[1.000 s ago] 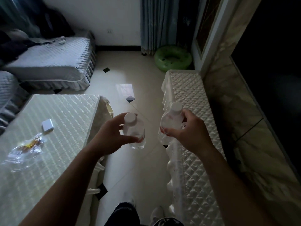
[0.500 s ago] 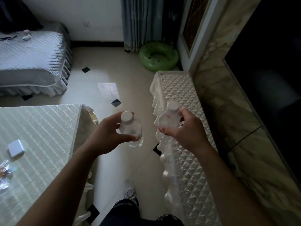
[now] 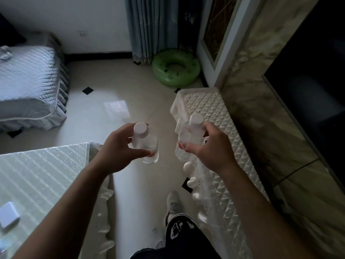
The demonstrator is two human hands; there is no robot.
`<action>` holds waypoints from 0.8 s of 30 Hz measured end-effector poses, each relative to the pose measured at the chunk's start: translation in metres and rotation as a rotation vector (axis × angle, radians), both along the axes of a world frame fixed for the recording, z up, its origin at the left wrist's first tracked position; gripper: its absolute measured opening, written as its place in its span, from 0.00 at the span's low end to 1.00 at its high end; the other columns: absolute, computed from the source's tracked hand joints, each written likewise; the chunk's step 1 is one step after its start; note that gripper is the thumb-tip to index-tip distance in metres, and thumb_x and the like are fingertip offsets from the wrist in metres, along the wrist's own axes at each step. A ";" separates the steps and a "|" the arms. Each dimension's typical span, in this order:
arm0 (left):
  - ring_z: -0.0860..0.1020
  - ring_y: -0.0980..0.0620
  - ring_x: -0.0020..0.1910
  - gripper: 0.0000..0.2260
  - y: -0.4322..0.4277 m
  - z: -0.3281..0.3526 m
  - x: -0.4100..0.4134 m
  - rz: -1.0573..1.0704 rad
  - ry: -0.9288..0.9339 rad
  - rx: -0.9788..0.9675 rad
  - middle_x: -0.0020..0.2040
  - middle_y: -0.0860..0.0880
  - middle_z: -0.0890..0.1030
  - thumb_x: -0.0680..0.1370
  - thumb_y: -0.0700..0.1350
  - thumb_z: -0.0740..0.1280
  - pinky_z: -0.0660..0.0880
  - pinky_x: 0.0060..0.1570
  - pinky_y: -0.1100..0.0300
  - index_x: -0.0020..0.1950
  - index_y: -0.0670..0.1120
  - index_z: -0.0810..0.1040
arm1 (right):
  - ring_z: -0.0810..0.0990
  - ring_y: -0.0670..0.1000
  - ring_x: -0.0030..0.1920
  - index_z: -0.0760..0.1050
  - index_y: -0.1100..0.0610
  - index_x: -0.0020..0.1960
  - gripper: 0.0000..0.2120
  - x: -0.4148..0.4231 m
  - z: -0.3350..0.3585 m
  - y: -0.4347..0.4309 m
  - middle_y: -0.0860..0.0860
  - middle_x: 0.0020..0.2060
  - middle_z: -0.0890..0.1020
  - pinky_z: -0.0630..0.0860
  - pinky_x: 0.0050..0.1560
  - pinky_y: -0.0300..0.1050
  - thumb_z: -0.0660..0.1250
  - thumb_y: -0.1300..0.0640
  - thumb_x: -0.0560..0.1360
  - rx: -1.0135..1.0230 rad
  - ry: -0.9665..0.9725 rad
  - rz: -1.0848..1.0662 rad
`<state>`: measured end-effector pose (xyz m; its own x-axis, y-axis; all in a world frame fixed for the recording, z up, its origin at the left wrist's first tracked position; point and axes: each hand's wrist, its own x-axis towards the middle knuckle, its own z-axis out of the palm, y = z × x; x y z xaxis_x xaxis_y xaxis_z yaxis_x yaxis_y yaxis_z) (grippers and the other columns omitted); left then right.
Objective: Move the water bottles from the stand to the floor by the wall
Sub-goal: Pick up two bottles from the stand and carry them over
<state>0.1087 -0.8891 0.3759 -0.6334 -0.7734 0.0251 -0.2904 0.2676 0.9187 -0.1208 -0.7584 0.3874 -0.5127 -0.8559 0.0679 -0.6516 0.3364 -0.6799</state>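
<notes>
Two clear water bottles with white caps are held upright in front of me. My left hand (image 3: 116, 151) grips the left water bottle (image 3: 144, 142) over the tiled floor. My right hand (image 3: 209, 146) grips the right water bottle (image 3: 189, 133) above the left edge of the long low stand (image 3: 220, 128), which has a quilted cream cover and runs along the marbled wall (image 3: 265, 118) on the right. Fingers hide the lower parts of both bottles.
A table with a pale quilted cover (image 3: 37, 174) stands at the left, with a small white box (image 3: 8, 218) on it. A green swim ring (image 3: 175, 67) lies by the curtain (image 3: 149, 27). A grey covered sofa (image 3: 29, 86) is at far left. My shoe (image 3: 173, 204) is on the floor (image 3: 115, 94).
The view has moved forward and turned right: the table and sofa slid left and the stand's far end came closer. Both hands kept their bottles, held about the same way.
</notes>
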 end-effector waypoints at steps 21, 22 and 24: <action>0.80 0.54 0.56 0.32 -0.279 -0.005 -0.052 0.147 0.004 0.053 0.57 0.55 0.81 0.59 0.54 0.79 0.77 0.57 0.57 0.61 0.54 0.77 | 0.78 0.47 0.47 0.75 0.50 0.55 0.28 -0.071 -0.015 -0.318 0.45 0.48 0.80 0.79 0.48 0.49 0.78 0.41 0.61 0.016 -0.013 0.111; 0.80 0.53 0.57 0.32 -0.292 -0.005 -0.050 0.156 0.005 0.060 0.57 0.55 0.81 0.59 0.54 0.79 0.77 0.57 0.57 0.61 0.54 0.77 | 0.78 0.47 0.47 0.75 0.50 0.56 0.29 -0.070 -0.015 -0.332 0.46 0.49 0.80 0.79 0.48 0.49 0.78 0.41 0.61 0.026 -0.017 0.121; 0.80 0.53 0.57 0.32 -0.322 -0.007 -0.045 0.174 0.004 0.070 0.57 0.54 0.81 0.59 0.52 0.80 0.77 0.57 0.55 0.62 0.53 0.77 | 0.79 0.48 0.48 0.75 0.51 0.58 0.30 -0.067 -0.015 -0.362 0.46 0.50 0.81 0.79 0.48 0.50 0.79 0.41 0.61 0.041 -0.033 0.136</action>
